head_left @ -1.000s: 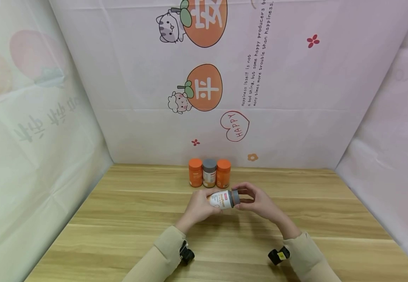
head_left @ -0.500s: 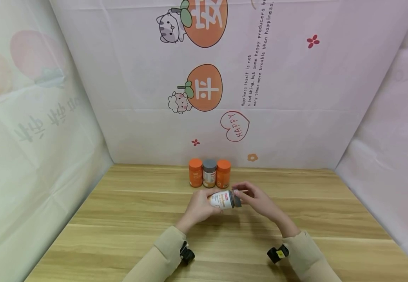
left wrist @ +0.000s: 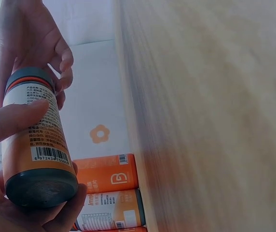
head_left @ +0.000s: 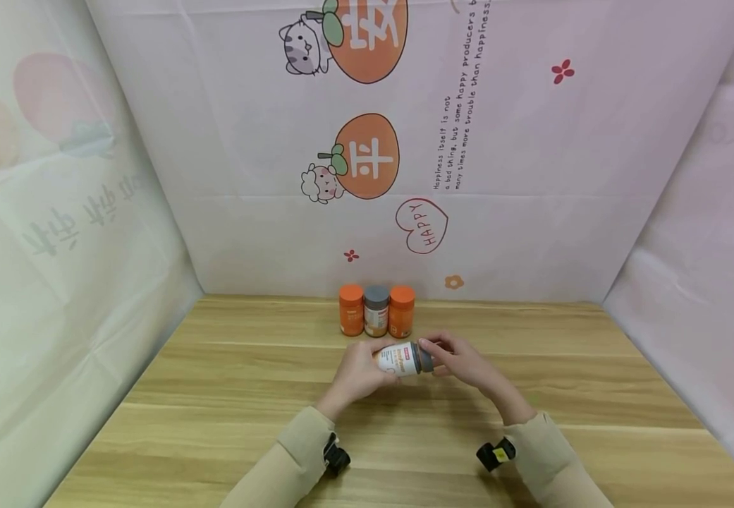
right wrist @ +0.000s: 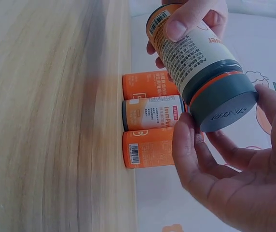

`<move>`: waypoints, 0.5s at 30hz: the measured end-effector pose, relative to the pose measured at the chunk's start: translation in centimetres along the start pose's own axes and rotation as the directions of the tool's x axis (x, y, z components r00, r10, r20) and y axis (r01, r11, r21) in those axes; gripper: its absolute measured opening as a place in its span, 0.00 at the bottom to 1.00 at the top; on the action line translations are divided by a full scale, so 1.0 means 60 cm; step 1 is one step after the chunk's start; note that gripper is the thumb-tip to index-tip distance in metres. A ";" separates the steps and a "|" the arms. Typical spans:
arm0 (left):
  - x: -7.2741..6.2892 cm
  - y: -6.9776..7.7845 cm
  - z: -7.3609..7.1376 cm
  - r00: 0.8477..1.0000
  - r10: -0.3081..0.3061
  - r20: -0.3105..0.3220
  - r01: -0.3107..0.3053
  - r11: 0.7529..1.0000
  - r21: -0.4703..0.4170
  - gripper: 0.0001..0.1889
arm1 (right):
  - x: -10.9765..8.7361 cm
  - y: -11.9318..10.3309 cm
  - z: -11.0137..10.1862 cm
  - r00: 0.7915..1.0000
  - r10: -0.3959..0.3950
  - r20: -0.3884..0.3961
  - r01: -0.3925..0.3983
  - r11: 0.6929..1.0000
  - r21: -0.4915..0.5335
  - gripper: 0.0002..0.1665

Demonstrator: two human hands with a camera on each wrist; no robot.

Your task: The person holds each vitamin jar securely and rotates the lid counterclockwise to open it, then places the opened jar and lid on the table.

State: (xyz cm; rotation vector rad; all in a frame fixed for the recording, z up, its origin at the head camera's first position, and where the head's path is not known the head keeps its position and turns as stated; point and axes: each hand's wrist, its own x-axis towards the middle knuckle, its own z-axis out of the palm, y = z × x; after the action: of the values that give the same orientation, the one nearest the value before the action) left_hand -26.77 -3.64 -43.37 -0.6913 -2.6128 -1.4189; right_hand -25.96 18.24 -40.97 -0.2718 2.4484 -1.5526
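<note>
A supplement bottle [head_left: 398,360] with a white and orange label is tipped on its side above the table, its grey cap [right wrist: 225,104] facing right. My left hand [head_left: 359,370] grips the bottle round its body, thumb across the label in the left wrist view. At the other end, my right hand [head_left: 468,361] holds the cap between thumb and fingers; some of those fingers are hidden behind the cap in the head view. An orange ring shows between cap and bottle neck in the right wrist view.
Behind the hands, near the table's back edge, stand an orange bottle [head_left: 351,312], a grey-capped bottle [head_left: 376,314] and another orange bottle [head_left: 401,314], side by side. The wooden table [head_left: 227,395] meets a printed white cloth backdrop [head_left: 506,233].
My right fingers have shifted their hold around the cap, and the right wrist has moved slightly left. The left hand keeps its grip on the bottle, almost unmoved.
</note>
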 end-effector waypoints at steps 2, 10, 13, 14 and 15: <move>0.000 0.000 0.000 1.000 -0.003 0.001 0.003 1.000 0.003 0.28 | 0.000 0.001 0.000 1.000 -0.007 0.005 0.007 1.000 0.007 0.34; 0.000 0.001 -0.002 1.000 -0.007 0.002 0.007 1.000 0.008 0.28 | -0.002 0.001 -0.001 0.999 -0.047 0.009 0.047 0.999 0.012 0.32; 0.000 0.001 -0.003 1.000 -0.007 0.004 0.007 1.000 0.010 0.27 | -0.003 0.000 -0.002 0.998 -0.059 0.014 0.059 0.998 0.006 0.32; 0.000 0.001 -0.003 1.000 -0.009 0.006 0.009 1.000 0.011 0.27 | -0.003 0.000 -0.002 0.998 -0.061 0.016 0.061 0.998 0.006 0.32; -0.001 0.001 -0.003 1.000 -0.010 0.006 0.010 1.000 0.012 0.27 | -0.003 0.000 -0.002 0.998 -0.064 0.018 0.064 0.998 0.004 0.32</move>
State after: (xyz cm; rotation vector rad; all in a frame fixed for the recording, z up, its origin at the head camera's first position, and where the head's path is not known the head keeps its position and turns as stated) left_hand -26.75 -3.80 -43.23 -0.6834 -2.6307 -1.4048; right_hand -25.83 18.41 -40.87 -0.3652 2.4459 -1.5725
